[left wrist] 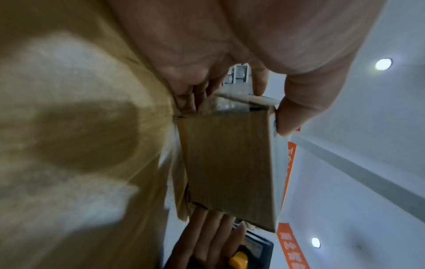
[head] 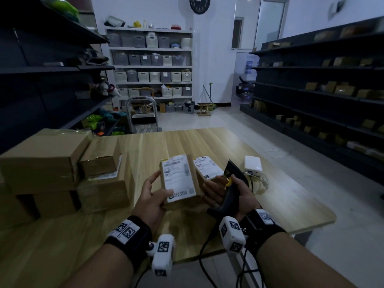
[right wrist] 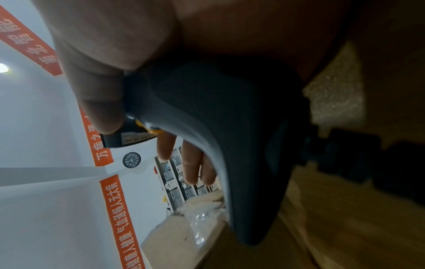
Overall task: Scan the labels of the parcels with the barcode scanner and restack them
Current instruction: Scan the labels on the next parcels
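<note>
At the far left of the desk [head: 280,204] stands a stack of plain brown cardboard parcels [head: 62,171], large ones at the back and two smaller ones in front, one of which shows a white label edge at its right side.

Next comes the left hand [head: 154,197], gripping the held parcel [head: 179,181] just above the desk, in front of the person: the thumb presses on the near end of its top face and the fingers curl round its left side and underside. This parcel is a small flat brown box, almost wholly covered on top by a white shipping label with barcodes and printed codes. Its long axis runs away from the person, the label faces up and the far end is tilted slightly upward.

Just beside it to the right, a second labelled parcel [head: 207,167] lies flat on the desk, label up, its long axis also pointing away and a little rightward.

The right hand [head: 226,194] clasps the handle of the dark barcode scanner [head: 234,179] with the thumb, while its straight fingers rest against the held parcel's right side. The scanner has a yellow trigger and its head points up and away. A white adapter box [head: 253,165] sits behind it.
</note>
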Tool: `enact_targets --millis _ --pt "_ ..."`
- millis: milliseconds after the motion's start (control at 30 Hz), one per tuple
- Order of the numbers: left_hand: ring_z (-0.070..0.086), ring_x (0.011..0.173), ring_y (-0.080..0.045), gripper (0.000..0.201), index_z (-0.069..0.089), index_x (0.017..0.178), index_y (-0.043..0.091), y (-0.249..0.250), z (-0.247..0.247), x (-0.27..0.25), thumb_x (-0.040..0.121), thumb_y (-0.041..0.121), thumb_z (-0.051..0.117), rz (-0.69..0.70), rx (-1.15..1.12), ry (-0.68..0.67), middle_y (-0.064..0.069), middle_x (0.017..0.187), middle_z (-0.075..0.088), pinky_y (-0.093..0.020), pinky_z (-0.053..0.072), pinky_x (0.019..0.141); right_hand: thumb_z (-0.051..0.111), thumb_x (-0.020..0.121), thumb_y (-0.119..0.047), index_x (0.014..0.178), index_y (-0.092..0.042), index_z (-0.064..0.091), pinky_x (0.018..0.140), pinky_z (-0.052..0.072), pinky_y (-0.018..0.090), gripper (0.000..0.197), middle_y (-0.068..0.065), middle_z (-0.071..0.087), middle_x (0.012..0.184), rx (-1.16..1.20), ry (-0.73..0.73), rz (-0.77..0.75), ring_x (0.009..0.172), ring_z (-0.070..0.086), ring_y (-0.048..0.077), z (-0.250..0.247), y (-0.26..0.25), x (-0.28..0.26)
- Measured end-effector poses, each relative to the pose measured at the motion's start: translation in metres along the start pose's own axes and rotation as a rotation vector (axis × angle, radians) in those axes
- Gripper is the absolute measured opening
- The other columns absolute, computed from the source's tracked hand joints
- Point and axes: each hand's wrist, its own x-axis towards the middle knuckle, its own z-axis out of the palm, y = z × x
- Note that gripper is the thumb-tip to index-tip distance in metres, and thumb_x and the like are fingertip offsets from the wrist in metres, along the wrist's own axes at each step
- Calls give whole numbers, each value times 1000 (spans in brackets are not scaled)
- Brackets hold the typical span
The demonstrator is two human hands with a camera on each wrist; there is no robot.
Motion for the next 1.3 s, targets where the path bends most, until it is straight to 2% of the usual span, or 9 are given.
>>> enact_targets --millis 67,167,300,400,533,667,900,1033,1300 --pt "79 104 -50 70 57 145 34 -3 -4 3 94 -13 65 4 -63 3 -28 116 81 -50 70 75 61 100 -46 106 -4 73 122 38 63 44 27 77 117 2 20 -13 130 65 43 1 1 0" --pt "79 107 -49 69 60 142 35 -4 -5 3 92 -12 68 3 -111 18 -26 117 81 -51 70 76 60 101 -46 104 -3 73 115 46 60 45 24 79 111 5 47 -36 109 76 39 6 1 -6" --pt "79 110 -47 73 61 144 37 -5 -7 5 91 -11 73 -3 -153 50 -24 117 82 -51 70 79 65 97 -44 100 -7 71 71 61 44 38 10 69 74 -1 94 -62 61 70 27 7 2 -10" --pt "79 109 -45 74 59 147 38 0 -6 4 92 -9 76 -33 -193 96 -27 124 78 -49 70 74 70 86 -44 93 -11 66 48 46 29 34 1 44 59 -92 90 -26 44 44 17 8 -1 -14" --pt "80 107 -43 79 58 147 42 5 -3 -2 89 -6 82 -28 -167 121 -22 124 78 -57 69 83 75 81 -41 82 -12 62 50 37 27 32 2 40 55 -377 76 34 42 38 19 36 -16 -27" --pt "77 112 -42 94 54 149 51 6 -5 -4 80 -2 90 -17 -156 150 -14 127 77 -66 65 92 71 94 -38 102 -11 58 51 36 28 31 3 41 57 -665 113 -23 45 38 19 88 -43 -41" --pt "74 121 -37 105 53 146 59 5 -4 -3 68 7 102 55 -87 185 -9 136 71 -60 66 94 76 92 -32 96 -10 65 57 36 34 25 7 45 60 -1231 107 -58 50 39 20 165 -67 -75" --pt "70 124 -35 119 50 150 57 7 -5 -5 49 28 106 97 -35 186 -6 137 68 -60 66 94 76 91 -34 97 -8 68 58 40 37 27 8 46 60 -1386 116 -92 51 41 21 181 -63 -84" --pt "66 126 -32 109 45 159 46 10 -5 -7 71 14 102 114 51 215 -7 138 65 -59 64 99 75 94 -33 103 -4 67 57 40 39 31 14 49 68 -1435 161 -88 54 44 24 172 -61 -94"
